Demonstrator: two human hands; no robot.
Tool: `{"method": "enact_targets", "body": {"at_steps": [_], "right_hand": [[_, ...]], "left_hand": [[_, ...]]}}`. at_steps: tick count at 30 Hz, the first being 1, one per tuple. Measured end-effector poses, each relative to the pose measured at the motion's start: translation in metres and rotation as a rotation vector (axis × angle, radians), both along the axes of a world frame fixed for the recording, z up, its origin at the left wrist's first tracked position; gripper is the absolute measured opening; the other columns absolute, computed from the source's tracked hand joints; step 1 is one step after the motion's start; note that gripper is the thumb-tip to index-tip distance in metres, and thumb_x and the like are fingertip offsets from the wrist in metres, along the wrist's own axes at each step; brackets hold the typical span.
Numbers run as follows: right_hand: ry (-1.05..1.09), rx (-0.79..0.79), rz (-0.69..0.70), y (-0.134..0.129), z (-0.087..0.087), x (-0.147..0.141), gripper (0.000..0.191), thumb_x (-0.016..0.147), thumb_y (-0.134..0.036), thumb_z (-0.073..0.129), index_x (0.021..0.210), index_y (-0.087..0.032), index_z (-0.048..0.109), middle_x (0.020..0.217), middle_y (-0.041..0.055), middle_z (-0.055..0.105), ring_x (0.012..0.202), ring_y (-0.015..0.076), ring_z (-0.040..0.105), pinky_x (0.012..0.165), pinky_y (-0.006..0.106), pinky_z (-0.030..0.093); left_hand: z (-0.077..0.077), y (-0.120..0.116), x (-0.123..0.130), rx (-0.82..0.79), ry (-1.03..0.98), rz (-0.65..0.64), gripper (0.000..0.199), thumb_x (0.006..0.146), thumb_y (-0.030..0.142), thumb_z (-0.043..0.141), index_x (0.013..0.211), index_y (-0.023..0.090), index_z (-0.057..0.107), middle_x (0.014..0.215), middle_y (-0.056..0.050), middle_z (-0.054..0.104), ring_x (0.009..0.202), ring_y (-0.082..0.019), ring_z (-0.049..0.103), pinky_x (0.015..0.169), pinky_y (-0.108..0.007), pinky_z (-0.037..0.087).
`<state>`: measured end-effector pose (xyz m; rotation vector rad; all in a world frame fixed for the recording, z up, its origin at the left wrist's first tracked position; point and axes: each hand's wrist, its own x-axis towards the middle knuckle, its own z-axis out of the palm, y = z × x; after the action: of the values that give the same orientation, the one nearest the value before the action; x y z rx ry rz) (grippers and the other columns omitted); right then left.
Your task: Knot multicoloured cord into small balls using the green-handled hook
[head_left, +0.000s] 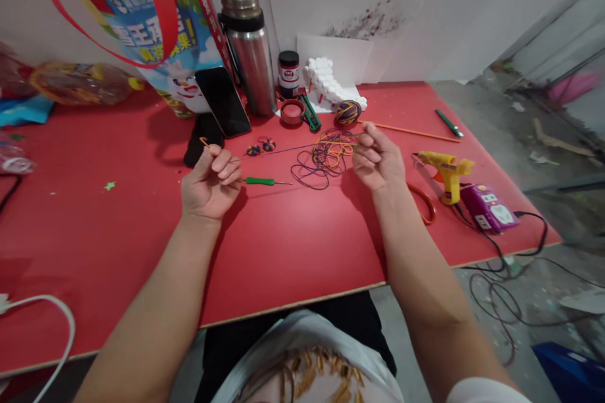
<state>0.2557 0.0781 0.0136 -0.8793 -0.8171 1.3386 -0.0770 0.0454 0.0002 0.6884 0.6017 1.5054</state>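
Observation:
My left hand (212,181) is closed in a pinch above the left-middle of the red table, and a short, bent orange cord end (203,140) sticks up from its fingers. My right hand (378,157) is also closed, thumb against fingertips, on a thin multicoloured cord (352,134). Beneath and left of it lies a loose tangle of purple and orange cord (326,154), with a wound ball of the same cord (348,112) behind. Two small knotted cord balls (261,147) rest between the hands. A green-handled crochet hook (259,181) lies near my left fingers.
A phone (223,102) leans before a steel flask (250,53) and a gift bag (155,24). A yellow glue gun (447,173) and purple power socket (489,207) are at right. A green cutter (309,113), red tape roll (292,112) and thin orange stick (411,131) lie behind.

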Motion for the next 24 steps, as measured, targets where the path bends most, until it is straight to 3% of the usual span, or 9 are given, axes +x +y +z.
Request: {"method": "enact_targets", "body": {"at_steps": [3,6,10,11,13,16,20,22,24], "right_hand": [[-0.081,0.151,-0.295,0.003,-0.002,0.016,0.026,0.081,-0.041,0.081,0.097,-0.025,0.068,0.062,-0.0102,0.049,0.044,0.0055,0.023,0.04,0.022,0.02],[-0.317,0.212,-0.556,0.009,-0.008,0.028,0.025,0.087,-0.046,0.072,0.102,-0.026,0.067,0.071,-0.0059,0.052,0.048,0.0077,0.033,0.045,0.024,0.026],[-0.647,0.308,-0.665,0.004,-0.009,0.013,0.039,0.097,-0.05,0.064,0.13,-0.028,0.063,0.124,0.0089,0.065,0.064,0.0104,0.057,0.054,0.028,0.041],[-0.648,0.313,-0.601,-0.001,-0.008,0.003,0.038,0.098,-0.05,0.065,0.129,-0.029,0.064,0.127,0.0088,0.067,0.06,0.0092,0.056,0.054,0.029,0.043],[-0.577,0.254,-0.373,-0.014,-0.006,-0.022,0.032,0.099,-0.056,0.065,0.111,-0.027,0.069,0.105,0.0052,0.072,0.054,0.0094,0.054,0.051,0.029,0.044],[-0.483,0.177,-0.041,-0.032,-0.005,-0.058,0.049,0.096,-0.072,0.065,0.091,-0.024,0.07,0.079,0.0005,0.068,0.05,0.009,0.052,0.048,0.028,0.041],[-0.387,0.152,0.315,-0.045,-0.012,-0.084,0.057,0.079,-0.07,0.085,0.108,-0.024,0.069,0.082,-0.0043,0.067,0.054,0.0091,0.059,0.052,0.026,0.048],[-0.393,0.156,0.412,-0.047,-0.016,-0.086,0.062,0.073,-0.063,0.093,0.116,-0.025,0.068,0.082,-0.0057,0.068,0.058,0.0112,0.064,0.055,0.027,0.049],[-0.43,0.178,0.443,-0.046,-0.018,-0.085,0.053,0.076,-0.059,0.092,0.107,-0.022,0.073,0.078,-0.0045,0.069,0.061,0.0123,0.065,0.059,0.027,0.048]], "left_hand": [[0.004,0.0,-0.01,0.039,-0.03,0.056,0.022,0.084,0.025,0.091,0.081,0.022,0.07,0.064,0.005,0.026,0.054,-0.01,0.025,0.045,-0.02,0.032],[0.008,0.001,-0.019,0.096,-0.1,0.087,0.022,0.082,0.021,0.092,0.081,0.022,0.07,0.063,0.005,0.03,0.057,-0.009,0.034,0.052,-0.018,0.039],[0.011,-0.001,-0.01,0.15,0.027,0.104,0.029,0.08,0.034,0.095,0.075,0.023,0.069,0.059,0.005,0.03,0.054,-0.009,0.031,0.049,-0.02,0.035],[0.011,-0.004,-0.002,0.127,0.075,0.069,0.031,0.078,0.037,0.097,0.075,0.022,0.069,0.06,0.005,0.034,0.054,-0.008,0.032,0.051,-0.021,0.037],[0.008,-0.011,0.016,0.106,0.171,0.024,0.032,0.073,0.032,0.1,0.073,0.021,0.071,0.061,0.003,0.048,0.056,-0.009,0.041,0.054,-0.023,0.041],[0.002,-0.024,0.039,0.129,0.386,0.051,0.029,0.078,0.04,0.096,0.077,0.021,0.075,0.073,-0.001,0.066,0.058,-0.01,0.049,0.056,-0.025,0.041],[-0.005,-0.034,0.048,0.139,0.752,-0.03,0.023,0.088,0.039,0.089,0.079,0.02,0.078,0.068,-0.002,0.064,0.062,-0.013,0.054,0.06,-0.026,0.044],[-0.007,-0.034,0.047,0.171,0.826,-0.055,0.02,0.089,0.037,0.086,0.081,0.02,0.079,0.072,-0.003,0.068,0.065,-0.014,0.058,0.063,-0.027,0.046],[-0.008,-0.034,0.045,0.206,0.874,-0.063,0.017,0.091,0.035,0.084,0.082,0.021,0.08,0.076,-0.004,0.072,0.068,-0.015,0.062,0.067,-0.028,0.047]]}}
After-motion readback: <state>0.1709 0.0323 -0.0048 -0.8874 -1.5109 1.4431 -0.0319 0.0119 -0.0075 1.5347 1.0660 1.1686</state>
